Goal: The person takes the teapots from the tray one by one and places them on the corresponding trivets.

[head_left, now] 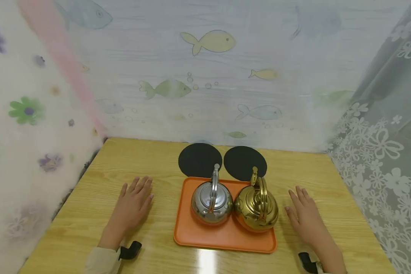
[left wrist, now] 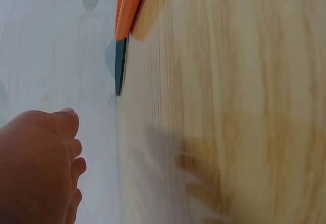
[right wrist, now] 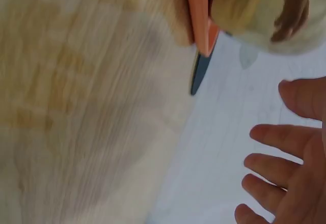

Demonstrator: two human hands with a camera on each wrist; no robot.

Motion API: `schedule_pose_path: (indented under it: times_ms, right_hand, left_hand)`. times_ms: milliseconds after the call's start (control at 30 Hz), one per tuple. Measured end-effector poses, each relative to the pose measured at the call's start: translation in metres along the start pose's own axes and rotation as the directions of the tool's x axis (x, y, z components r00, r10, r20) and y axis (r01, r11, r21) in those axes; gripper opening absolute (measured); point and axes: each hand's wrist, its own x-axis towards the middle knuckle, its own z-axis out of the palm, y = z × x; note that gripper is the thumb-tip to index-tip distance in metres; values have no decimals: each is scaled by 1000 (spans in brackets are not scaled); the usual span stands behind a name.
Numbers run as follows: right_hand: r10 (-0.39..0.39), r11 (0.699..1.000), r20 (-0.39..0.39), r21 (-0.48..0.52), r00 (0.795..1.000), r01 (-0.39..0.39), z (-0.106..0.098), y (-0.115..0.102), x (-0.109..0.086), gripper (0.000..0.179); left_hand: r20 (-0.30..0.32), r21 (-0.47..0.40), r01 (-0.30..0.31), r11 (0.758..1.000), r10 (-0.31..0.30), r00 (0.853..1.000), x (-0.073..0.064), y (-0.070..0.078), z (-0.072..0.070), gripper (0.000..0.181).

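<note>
The silver kettle (head_left: 222,208) and the gold kettle (head_left: 253,211) stand side by side on the orange tray (head_left: 219,238), between my hands. Their round bodies come so close that I cannot tell whether they touch. Each handle (head_left: 214,192) hides a part of the lid below it, and the gold body covers a piece of the tray's right rim. In the right wrist view this kettle is blurred and cut off by the frame.

Behind the tray are two black discs (head_left: 196,159), partly covered by the spouts. All this is on the wooden table (head_left: 161,236), before a wall (head_left: 178,57) with painted fish. Between my left hand (head_left: 133,205) and the silver kettle there is bare wood and the tray's left rim; my right hand (head_left: 306,219) is near the gold kettle, at its right side. Both hands show their backs upward, with fingers loosely extended. My right sleeve is mostly cut off below.
</note>
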Motion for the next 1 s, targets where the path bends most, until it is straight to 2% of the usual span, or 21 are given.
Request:
schedule_pose_path:
  times_ms: [100, 200, 267, 367, 433, 500, 567, 667, 767, 833, 1000]
  right_hand:
    - [-31, 998, -69, -48, 997, 28, 0, -14, -1, 54]
    - [-45, 998, -184, -48, 982, 37, 1, -28, -2, 48]
    - [-38, 999, -275, -6, 961, 38, 2, -36, -3, 41]
    - [-21, 995, -410, 77, 912, 57, 3, -44, -2, 26]
    - [-5, 985, -467, 151, 884, 85, 3, -50, 0, 18]
    - [19, 963, -491, 242, 871, 115, 1, -56, 2, 14]
    - [56, 930, -476, 344, 878, 127, -3, -63, 3, 14]
    - [97, 860, -405, 494, 909, 129, -9, -72, 6, 17]
    - [81, 794, -318, 593, 945, 132, -14, -77, 9, 22]
    - [54, 759, -273, 637, 961, 138, -16, -78, 12, 24]
    - [22, 722, -206, 680, 978, 127, -16, -80, 15, 29]
  left_hand:
    - [3, 8, -25, 1000, 25, 1000, 0, 6, -2, 54]
    - [17, 12, -60, 998, 60, 998, -2, 12, -2, 53]
    - [31, 10, -88, 996, 87, 996, -3, 15, -1, 53]
    - [56, 2, -141, 990, 141, 988, -6, 20, 4, 53]
    - [66, 7, -197, 980, 196, 978, -7, 24, 8, 52]
    - [67, 18, -260, 965, 258, 964, -8, 29, 11, 52]
    - [58, 31, -319, 947, 317, 947, -7, 35, 14, 51]
    - [41, 26, -362, 932, 361, 932, -6, 42, 16, 52]
    - [34, -11, -361, 933, 361, 932, -3, 48, 17, 52]
    - [37, -44, -356, 934, 357, 933, -1, 51, 17, 51]
    - [77, -102, -333, 937, 342, 937, 4, 54, 18, 51]
